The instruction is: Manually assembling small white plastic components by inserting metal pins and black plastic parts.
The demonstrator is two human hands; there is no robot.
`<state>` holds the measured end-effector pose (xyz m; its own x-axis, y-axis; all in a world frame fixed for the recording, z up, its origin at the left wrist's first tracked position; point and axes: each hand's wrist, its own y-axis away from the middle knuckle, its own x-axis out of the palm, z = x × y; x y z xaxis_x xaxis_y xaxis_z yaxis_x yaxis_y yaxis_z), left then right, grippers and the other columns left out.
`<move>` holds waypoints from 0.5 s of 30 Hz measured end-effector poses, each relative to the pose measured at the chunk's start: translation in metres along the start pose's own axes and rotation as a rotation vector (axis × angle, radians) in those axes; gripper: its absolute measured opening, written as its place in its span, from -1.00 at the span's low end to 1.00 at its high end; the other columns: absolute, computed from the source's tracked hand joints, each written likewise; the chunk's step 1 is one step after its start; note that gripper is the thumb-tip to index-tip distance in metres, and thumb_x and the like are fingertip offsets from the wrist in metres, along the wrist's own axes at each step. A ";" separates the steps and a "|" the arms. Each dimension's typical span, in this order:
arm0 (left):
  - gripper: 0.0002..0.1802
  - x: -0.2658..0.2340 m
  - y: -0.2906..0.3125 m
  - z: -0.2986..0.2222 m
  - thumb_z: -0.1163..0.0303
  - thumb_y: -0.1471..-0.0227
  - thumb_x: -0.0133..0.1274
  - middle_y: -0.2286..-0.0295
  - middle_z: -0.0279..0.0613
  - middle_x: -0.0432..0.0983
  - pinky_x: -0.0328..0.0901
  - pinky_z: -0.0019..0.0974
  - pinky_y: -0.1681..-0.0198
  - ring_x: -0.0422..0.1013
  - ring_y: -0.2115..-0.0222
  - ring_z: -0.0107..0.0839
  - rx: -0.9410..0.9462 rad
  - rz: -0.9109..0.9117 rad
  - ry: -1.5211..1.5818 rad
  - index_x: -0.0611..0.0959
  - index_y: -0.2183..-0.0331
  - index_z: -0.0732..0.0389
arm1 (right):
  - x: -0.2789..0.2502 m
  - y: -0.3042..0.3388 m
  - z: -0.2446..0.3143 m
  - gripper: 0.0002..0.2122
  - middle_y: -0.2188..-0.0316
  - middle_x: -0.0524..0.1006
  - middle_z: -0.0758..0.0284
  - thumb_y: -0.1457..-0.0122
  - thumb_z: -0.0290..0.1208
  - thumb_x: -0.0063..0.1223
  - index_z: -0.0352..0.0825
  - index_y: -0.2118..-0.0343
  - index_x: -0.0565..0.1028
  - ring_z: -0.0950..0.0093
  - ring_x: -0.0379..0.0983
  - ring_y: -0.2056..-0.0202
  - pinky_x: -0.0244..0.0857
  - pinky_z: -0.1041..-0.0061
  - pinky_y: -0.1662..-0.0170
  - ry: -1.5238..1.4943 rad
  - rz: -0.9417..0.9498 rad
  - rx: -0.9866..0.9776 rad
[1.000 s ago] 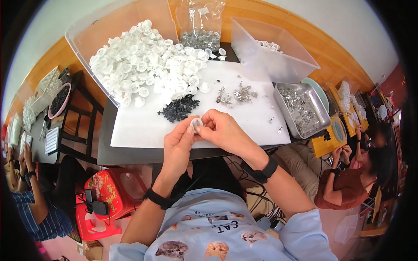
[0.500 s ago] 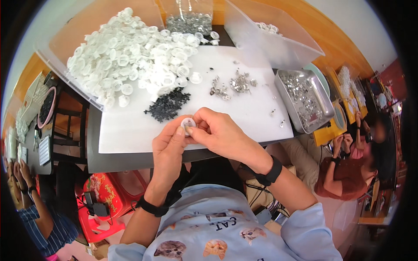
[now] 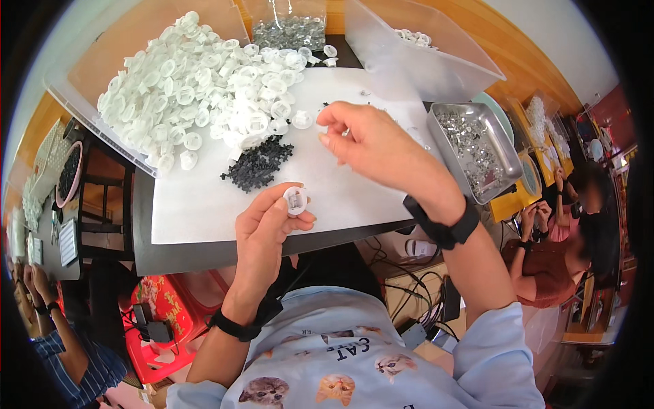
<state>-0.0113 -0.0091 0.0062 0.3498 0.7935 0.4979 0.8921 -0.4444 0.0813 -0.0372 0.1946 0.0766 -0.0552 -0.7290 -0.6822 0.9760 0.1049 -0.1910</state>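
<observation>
My left hand (image 3: 262, 221), at the near edge of the white work sheet, pinches a round white plastic part (image 3: 295, 202) between thumb and fingers. The part's face is turned up, with a small greyish fitting in its middle. Over the sheet, to the right of the loose white piece (image 3: 302, 120), is my right hand (image 3: 368, 143). Its thumb and forefinger are apart, and I see nothing between them. Small metal parts lie beneath it, mostly hidden by the hand. A heap of small black parts (image 3: 257, 163) lies just beyond my left hand.
A clear bin (image 3: 102, 129) spills white plastic pieces (image 3: 184, 88) onto the sheet. A bag of metal parts (image 3: 289, 33) stands behind. At right are a steel tray (image 3: 504, 167) of metal pieces and another clear bin (image 3: 436, 58). Other people work on both sides.
My right hand has left the white plastic part and moved up and right over the metal parts. My left hand keeps hold of the part, nearly in place.
</observation>
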 end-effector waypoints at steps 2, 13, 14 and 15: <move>-0.68 0.000 0.001 -0.002 0.42 -0.18 -0.16 0.30 -0.04 0.51 0.41 -0.40 0.27 0.49 0.38 -0.43 -0.045 -0.020 -0.007 0.48 0.12 0.45 | -0.005 -0.009 -0.002 -0.80 0.45 0.53 0.05 -0.08 -0.42 -0.02 -0.46 0.30 0.45 0.14 0.49 0.38 0.34 0.28 0.31 0.055 0.033 -0.006; -0.68 -0.003 -0.001 0.004 0.41 -0.19 -0.17 0.29 -0.03 0.51 0.41 -0.41 0.27 0.49 0.38 -0.42 0.010 0.007 0.014 0.48 0.12 0.45 | 0.012 -0.057 -0.011 -0.76 0.31 0.45 0.19 -0.07 -0.46 -0.07 -0.29 0.17 0.45 0.25 0.41 0.26 0.28 0.35 0.21 0.426 0.211 -0.115; -0.67 -0.003 0.000 0.004 0.41 -0.19 -0.17 0.29 -0.03 0.51 0.41 -0.41 0.27 0.49 0.38 -0.42 0.006 0.009 0.013 0.47 0.11 0.45 | 0.016 -0.058 -0.008 -0.76 0.30 0.42 0.19 -0.08 -0.46 -0.08 -0.27 0.17 0.45 0.26 0.40 0.25 0.27 0.35 0.20 0.408 0.229 -0.113; -0.67 -0.004 0.000 0.003 0.41 -0.19 -0.17 0.29 -0.03 0.51 0.41 -0.41 0.27 0.49 0.38 -0.42 0.006 0.006 0.013 0.47 0.11 0.45 | 0.021 -0.059 -0.006 -0.77 0.28 0.40 0.19 -0.08 -0.46 -0.08 -0.24 0.17 0.45 0.26 0.38 0.24 0.27 0.35 0.19 0.390 0.247 -0.110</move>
<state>-0.0118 -0.0113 0.0018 0.3513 0.7852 0.5099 0.8919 -0.4464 0.0730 -0.0973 0.1771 0.0695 0.0799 -0.3674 -0.9266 0.9430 0.3291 -0.0492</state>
